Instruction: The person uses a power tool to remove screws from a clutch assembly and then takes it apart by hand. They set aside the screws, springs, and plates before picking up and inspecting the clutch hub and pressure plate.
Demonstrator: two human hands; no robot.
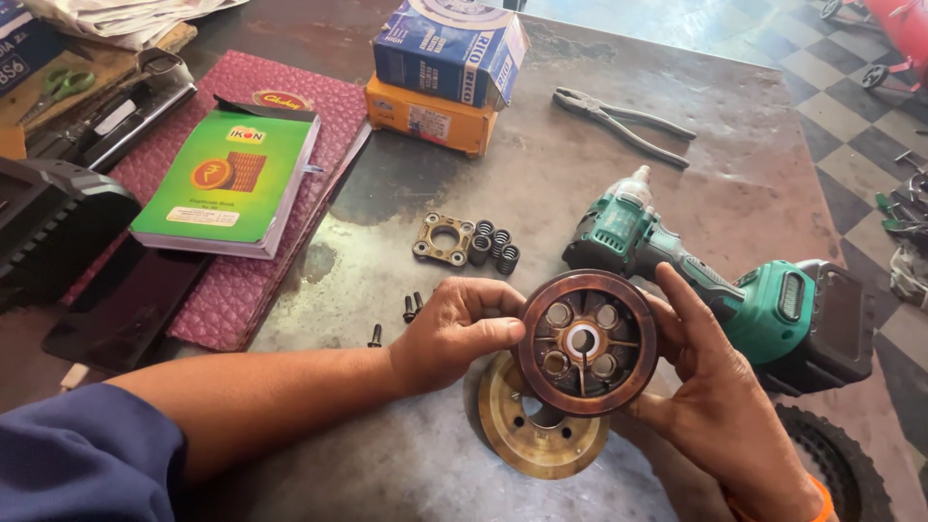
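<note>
- Clutch hub [587, 341], a round brown metal disc with a pale centre bore and four round pockets, is held up on edge above the counter [406, 454], its face turned to the camera, seemingly so the pockets can be looked into.
- Left hand [454, 332] pinches the hub's left rim, its fingers [488, 333] closed on it with the thumb across the edge.
- Right hand [720, 406] cradles the right rim, fingers spread behind and beside the hub as a backstop.
- One brass-coloured plate [541, 435] lies flat on the counter directly beneath the hub.
- Three black bolts [406, 314] lie just left of the left hand.
- Behind them sit one square bracket [443, 238] and, as far as I can tell, four coil springs [493, 246], grouped together.
- One green cordless impact wrench [715, 280] lies on its side to the right; one pair of pliers [623, 124] lies farther back.
- Two stacked boxes [445, 72] and one green booklet [227, 179] stand at the rear.
</note>
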